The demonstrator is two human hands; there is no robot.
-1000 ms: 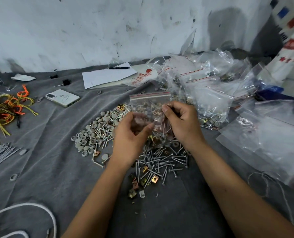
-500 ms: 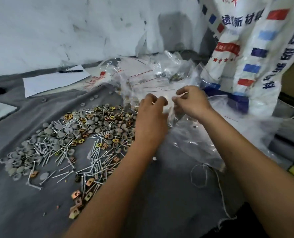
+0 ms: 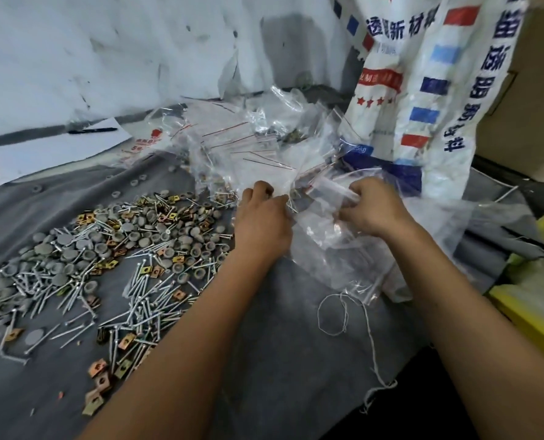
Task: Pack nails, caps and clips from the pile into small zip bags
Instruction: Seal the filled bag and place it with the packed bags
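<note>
Left hand [image 3: 262,217] lay curled on the edge of a clear bag [image 3: 337,249], apparently pinching it. Right hand [image 3: 372,204] pinched a small zip bag [image 3: 331,188] at the heap of filled bags [image 3: 258,147]. The pile [image 3: 112,249] of nails, caps and clips sat just left of the left hand.

Risk: slick film could slip from the pinch, or an unsealed zip could spill contents.

Surface: grey cloth [image 3: 296,344]. White wall behind; printed sack [image 3: 423,90] at right; paper [image 3: 58,150] with pen far left.
</note>
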